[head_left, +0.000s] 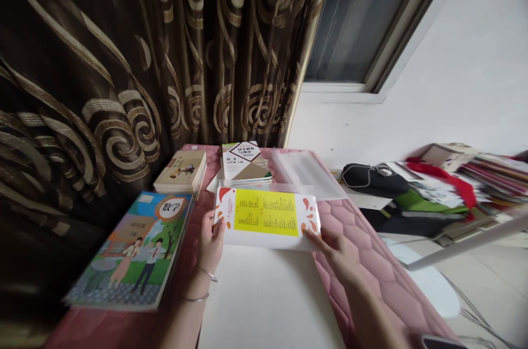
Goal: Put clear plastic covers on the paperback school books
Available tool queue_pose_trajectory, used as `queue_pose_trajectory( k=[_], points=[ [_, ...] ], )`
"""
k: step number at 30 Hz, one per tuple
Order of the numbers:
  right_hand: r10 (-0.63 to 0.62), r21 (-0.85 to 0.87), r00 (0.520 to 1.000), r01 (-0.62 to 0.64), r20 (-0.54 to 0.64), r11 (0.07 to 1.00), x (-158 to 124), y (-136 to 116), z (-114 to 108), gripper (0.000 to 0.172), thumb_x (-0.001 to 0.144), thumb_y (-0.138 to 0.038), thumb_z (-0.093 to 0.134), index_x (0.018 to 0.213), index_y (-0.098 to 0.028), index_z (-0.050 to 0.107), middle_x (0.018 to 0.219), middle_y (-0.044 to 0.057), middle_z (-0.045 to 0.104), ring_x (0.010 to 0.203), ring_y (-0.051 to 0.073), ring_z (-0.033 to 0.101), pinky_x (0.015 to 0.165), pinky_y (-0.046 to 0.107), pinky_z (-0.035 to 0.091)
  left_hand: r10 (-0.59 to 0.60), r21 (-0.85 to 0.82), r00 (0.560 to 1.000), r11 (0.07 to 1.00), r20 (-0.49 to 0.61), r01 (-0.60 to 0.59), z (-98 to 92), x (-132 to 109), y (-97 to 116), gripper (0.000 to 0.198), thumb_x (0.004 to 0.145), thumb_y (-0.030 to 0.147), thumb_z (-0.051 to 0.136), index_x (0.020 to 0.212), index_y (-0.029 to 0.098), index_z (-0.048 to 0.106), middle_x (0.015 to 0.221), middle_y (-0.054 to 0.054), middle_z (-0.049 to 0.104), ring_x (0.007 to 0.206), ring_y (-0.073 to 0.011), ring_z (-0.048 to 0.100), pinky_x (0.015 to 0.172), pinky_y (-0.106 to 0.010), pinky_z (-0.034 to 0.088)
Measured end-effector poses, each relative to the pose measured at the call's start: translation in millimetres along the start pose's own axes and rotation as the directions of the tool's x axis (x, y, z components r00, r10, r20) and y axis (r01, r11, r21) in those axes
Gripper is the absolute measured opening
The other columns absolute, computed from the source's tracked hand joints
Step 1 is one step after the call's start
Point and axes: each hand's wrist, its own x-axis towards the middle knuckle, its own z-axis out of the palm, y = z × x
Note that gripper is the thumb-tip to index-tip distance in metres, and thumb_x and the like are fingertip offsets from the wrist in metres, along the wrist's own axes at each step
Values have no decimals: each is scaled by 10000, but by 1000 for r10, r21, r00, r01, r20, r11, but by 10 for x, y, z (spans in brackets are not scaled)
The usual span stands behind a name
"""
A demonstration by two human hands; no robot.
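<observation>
Both hands hold a white book (266, 217) with a yellow text panel and orange drop shapes, its face tilted toward me. My left hand (212, 236) grips its left edge, thumb on the front. On the opposite edge, my right hand (330, 244) pinches the lower corner; its other fingers are behind the book. Below lies a large plain white sheet or board (268, 299). Just beyond the held book is a stack of books (245, 164) with a white and brown cover. Clear plastic sleeves (307, 173) lie to the right of that stack.
Picture-covered textbooks (136, 255) and a stack of beige books (181, 170) lie at left on the pink quilted cover (367, 244). A patterned curtain (231, 52) hangs behind. At right are a dark pouch (371, 178), a red cloth (445, 175) and piled papers (499, 173).
</observation>
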Motion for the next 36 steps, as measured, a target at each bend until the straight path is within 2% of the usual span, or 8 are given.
queue_pose_trajectory(
  k=[2, 5, 8, 12, 20, 28, 32, 36],
  points=[
    [4, 26, 1000, -5, 29, 1000, -7, -6, -4, 428, 605, -574, 754, 798, -200, 674, 881, 89, 736, 827, 293, 672, 731, 408, 548, 11, 26, 1000, 1000, -5, -10, -6, 2, -12, 398, 745, 485, 668, 968, 189, 522, 916, -58, 667, 808, -185, 649, 720, -298, 510],
    [4, 9, 1000, -4, 5, 1000, 7, 33, -20, 449, 611, -579, 753, 835, -195, 692, 889, 92, 737, 853, 294, 671, 768, 409, 545, 21, 50, 1000, 999, -8, -20, -12, 6, -27, 402, 753, 496, 658, 975, 189, 522, 921, -63, 666, 819, -188, 647, 740, -309, 506],
    [-13, -21, 999, 12, -31, 1000, 38, 103, -40, 427, 625, -574, 752, 810, -194, 696, 858, 79, 737, 843, 280, 667, 747, 381, 547, 25, 44, 1000, 999, -10, -25, -8, 10, -33, 413, 748, 509, 659, 969, 188, 520, 924, -66, 667, 822, -193, 650, 739, -315, 509],
    [-40, -32, 999, 40, -9, 999, 75, 183, -61, 410, 640, -574, 747, 795, -197, 694, 864, 63, 738, 845, 274, 664, 715, 354, 548, 11, 24, 1000, 1000, -17, -11, -5, 7, -21, 424, 734, 516, 670, 960, 190, 519, 921, -66, 674, 804, -192, 652, 723, -313, 513],
    [-46, -37, 998, 45, -41, 998, 61, 158, -38, 421, 627, -586, 743, 802, -205, 710, 867, 77, 740, 833, 286, 668, 711, 380, 556, -21, -90, 997, 996, 78, 28, -36, 1, -24, 455, 721, 464, 705, 1020, 191, 497, 967, -67, 679, 873, -203, 654, 791, -330, 511],
    [-3, 2, 998, 3, -59, 1000, 12, 21, 4, 452, 570, -573, 773, 813, -195, 718, 902, 99, 736, 847, 292, 669, 798, 426, 551, -36, -48, 999, 998, 41, 38, -14, 8, -47, 475, 701, 502, 707, 979, 188, 485, 951, -79, 680, 860, -211, 661, 778, -334, 512],
    [-19, -59, 997, 14, -75, 998, 42, 79, -20, 422, 596, -585, 752, 762, -199, 720, 847, 82, 735, 891, 313, 657, 786, 416, 551, -32, -36, 999, 999, 23, 33, -10, 7, -23, 472, 691, 506, 711, 967, 187, 498, 916, -69, 680, 844, -209, 661, 772, -333, 509],
    [-79, -39, 997, 78, -22, 996, 85, 194, -60, 397, 659, -566, 725, 828, -207, 721, 887, 70, 735, 914, 293, 650, 818, 421, 531, -33, -23, 999, 999, 9, 33, -9, 12, -20, 463, 685, 497, 715, 959, 188, 506, 936, -66, 675, 850, -204, 659, 778, -328, 505]
  ],
)
